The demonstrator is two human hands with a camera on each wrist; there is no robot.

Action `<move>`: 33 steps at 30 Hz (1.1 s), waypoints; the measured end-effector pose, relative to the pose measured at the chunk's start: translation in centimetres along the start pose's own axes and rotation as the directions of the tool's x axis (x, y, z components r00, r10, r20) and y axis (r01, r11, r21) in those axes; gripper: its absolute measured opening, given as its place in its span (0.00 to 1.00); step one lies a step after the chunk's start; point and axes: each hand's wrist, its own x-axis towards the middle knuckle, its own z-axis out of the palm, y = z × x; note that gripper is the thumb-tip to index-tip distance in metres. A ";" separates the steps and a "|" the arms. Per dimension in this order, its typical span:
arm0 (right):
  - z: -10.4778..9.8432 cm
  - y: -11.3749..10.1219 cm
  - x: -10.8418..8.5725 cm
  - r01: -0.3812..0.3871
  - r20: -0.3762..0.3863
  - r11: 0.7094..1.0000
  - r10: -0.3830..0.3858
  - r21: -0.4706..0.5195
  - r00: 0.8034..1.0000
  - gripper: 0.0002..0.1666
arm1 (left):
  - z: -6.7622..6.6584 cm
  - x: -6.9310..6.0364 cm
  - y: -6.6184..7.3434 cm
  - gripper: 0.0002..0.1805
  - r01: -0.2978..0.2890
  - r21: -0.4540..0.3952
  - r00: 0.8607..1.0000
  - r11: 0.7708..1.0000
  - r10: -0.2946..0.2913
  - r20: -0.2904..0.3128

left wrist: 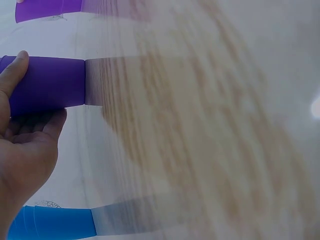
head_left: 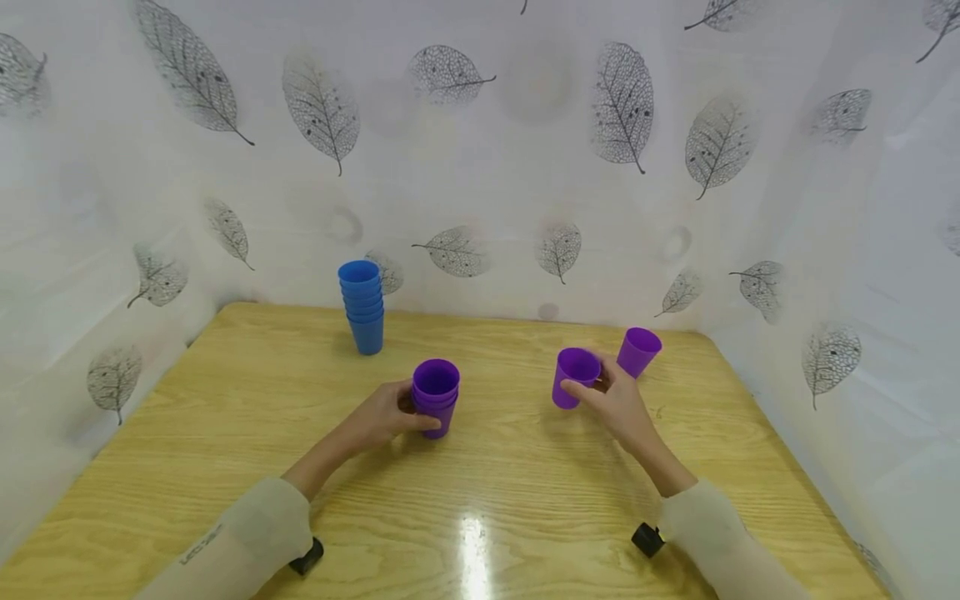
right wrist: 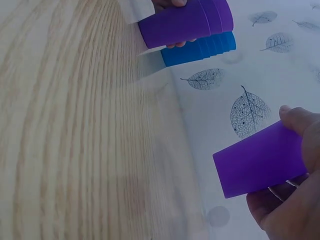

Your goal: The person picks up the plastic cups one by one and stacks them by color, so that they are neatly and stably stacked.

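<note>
Near the middle of the table, my left hand (head_left: 390, 415) grips a short stack of nested purple cups (head_left: 437, 398), mouths up. In the left wrist view the thumb and fingers of that hand (left wrist: 30, 145) lie on either side of the purple stack (left wrist: 50, 85). To the right, my right hand (head_left: 617, 400) holds a single purple cup (head_left: 567, 392) by its side. The right wrist view shows this cup (right wrist: 260, 160) tilted and lifted off the table, between thumb and fingers. Just behind the right hand stands another purple cup (head_left: 637, 353), its lower part partly hidden.
A taller stack of blue cups (head_left: 366, 321) stands at the back left of the wooden table (head_left: 495, 517). White cloth with a leaf pattern (head_left: 487, 150) hangs behind the table and along both sides.
</note>
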 end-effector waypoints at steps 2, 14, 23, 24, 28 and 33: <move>0.2 -0.3 -0.3 0.015 0.012 1.000 -0.015 0.013 1.000 0.37 | 0.0 0.0 -0.1 0.34 -0.004 -0.003 1.000 1.000 0.004 0.005; 1.7 -2.2 -2.1 0.120 0.056 0.991 -0.123 0.057 0.991 0.32 | 0.2 0.1 -0.3 0.34 -0.001 0.009 1.000 1.000 0.001 -0.005; 2.7 -3.3 -3.1 0.111 0.104 0.993 -0.114 0.034 0.988 0.33 | 0.2 0.1 -0.3 0.33 -0.012 0.003 1.000 1.000 0.012 -0.003; 2.9 -3.5 -3.2 0.117 0.110 0.993 -0.120 0.032 0.987 0.33 | 0.2 0.1 -0.3 0.33 -0.011 0.004 1.000 1.000 0.011 -0.003; 3.4 -4.0 -3.5 0.141 0.136 0.989 -0.145 0.039 0.980 0.35 | 0.2 0.3 -0.2 0.33 -0.019 0.000 1.000 1.000 0.019 0.000; 4.3 -4.8 -3.5 0.155 0.173 0.986 -0.162 0.053 0.971 0.36 | 0.0 0.1 -0.1 0.33 -0.014 0.008 1.000 1.000 0.014 0.001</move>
